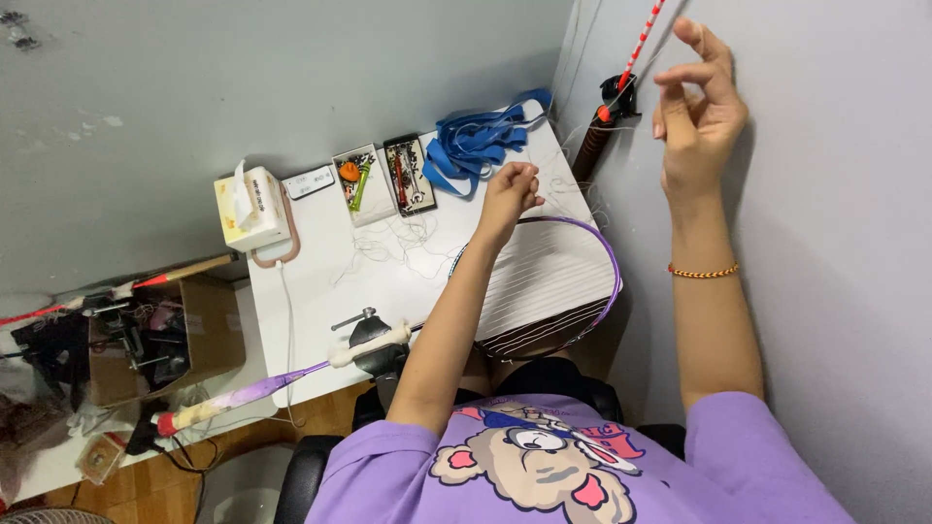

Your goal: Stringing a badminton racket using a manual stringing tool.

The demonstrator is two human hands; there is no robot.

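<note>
A purple-framed badminton racket (573, 281) lies flat on the white table (320, 262), its oval head at the table's right end, partly overhanging the near edge. White strings run in parallel lines across the head; they look only partly strung. Its thin shaft runs left past the table's near edge to a pale purple and white wrapped handle (233, 396), held in a dark clamp (374, 340). A thin white string (582, 131) rises from the head above the table's right end, barely visible.
</note>
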